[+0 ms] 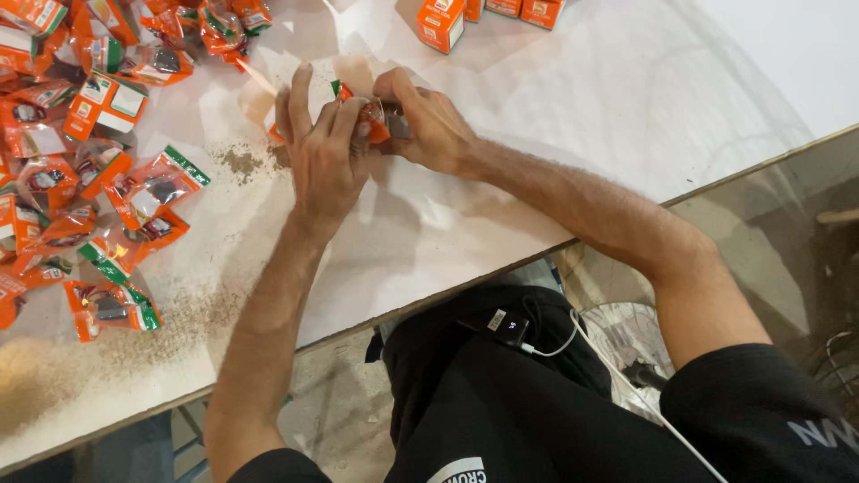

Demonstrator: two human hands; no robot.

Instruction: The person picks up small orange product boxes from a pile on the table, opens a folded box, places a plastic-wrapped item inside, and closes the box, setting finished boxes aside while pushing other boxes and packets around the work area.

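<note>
Both hands meet over the white table (573,98) on one small orange sachet (374,123) with a green corner. My left hand (322,152) covers its left side, fingers spread over it. My right hand (425,121) pinches its right end. Most of the sachet is hidden under the fingers. A flat orange piece (276,134) peeks out beneath my left hand.
A heap of orange sachets (98,179) lies along the left side. Small orange boxes (441,22) stand at the far edge. Brown powder (237,163) is spilled left of the hands and near the front left edge. A fan (626,344) sits below the table edge.
</note>
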